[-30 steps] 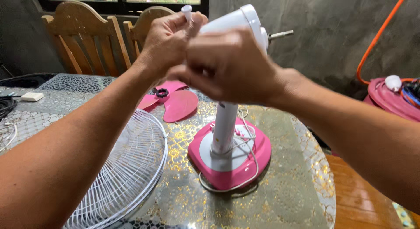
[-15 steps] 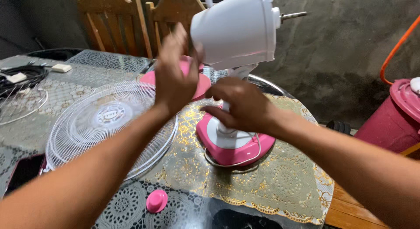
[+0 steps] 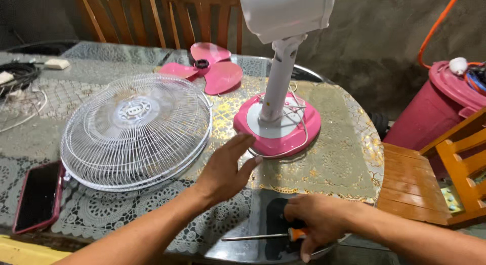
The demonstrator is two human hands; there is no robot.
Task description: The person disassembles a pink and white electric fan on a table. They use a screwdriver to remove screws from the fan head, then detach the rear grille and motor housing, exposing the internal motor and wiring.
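Head cam: fan in bits on my table.
My right hand (image 3: 318, 222) looks closed round the screwdriver (image 3: 263, 236); left hand (image 3: 226, 168) hovers flat, fingers spread, holding nothing, near the fan base (image 3: 298, 136).

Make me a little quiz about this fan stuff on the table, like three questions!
1. True or false: the right hand is on a screwdriver with an orange handle.
2. What lies nearest the open left hand? A) the white fan grille B) the pink fan blade C) the dark phone
3. What colour is the fan base that the white stand rises from?

Key:
1. True; its fingers close over the handle at the table's near edge.
2. A; the grille lies flat just left of the hand.
3. Pink, with a white cord looped around it.
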